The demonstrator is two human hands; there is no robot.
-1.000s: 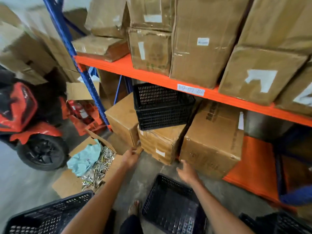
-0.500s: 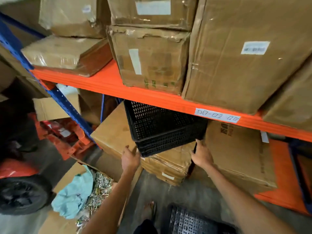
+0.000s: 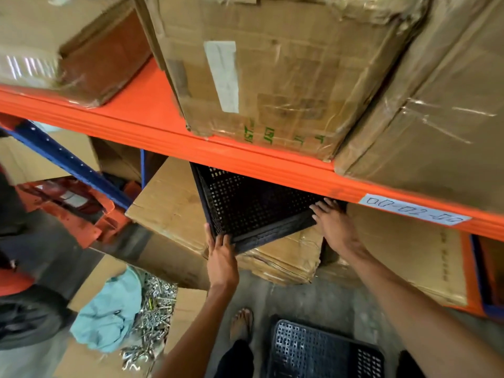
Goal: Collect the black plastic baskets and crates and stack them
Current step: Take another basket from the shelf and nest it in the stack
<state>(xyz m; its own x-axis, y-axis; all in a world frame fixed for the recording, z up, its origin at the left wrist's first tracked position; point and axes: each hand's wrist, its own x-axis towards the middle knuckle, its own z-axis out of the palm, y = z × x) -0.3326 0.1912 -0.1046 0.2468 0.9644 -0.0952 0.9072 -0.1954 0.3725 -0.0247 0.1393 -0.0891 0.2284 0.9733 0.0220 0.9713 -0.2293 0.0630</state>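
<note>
A black perforated plastic basket [image 3: 253, 205] rests on a cardboard box under the orange shelf beam, its far part hidden by the beam. My left hand [image 3: 221, 257] grips its near left corner, fingers on the rim. My right hand [image 3: 334, 222] is pressed on its near right corner, fingers spread over the rim. A second black basket [image 3: 324, 350] lies on the concrete floor at the bottom, in front of my foot.
The orange shelf beam [image 3: 245, 156] hangs low over the basket, loaded with large cardboard boxes [image 3: 272, 72]. More boxes [image 3: 169, 203] flank the basket. An open box of metal hardware with a teal cloth [image 3: 109, 317] sits left on the floor. A blue upright [image 3: 71, 165] slants left.
The view has closed in on the shelf. Both hands rose from below the basket onto its near corners and now hold it.
</note>
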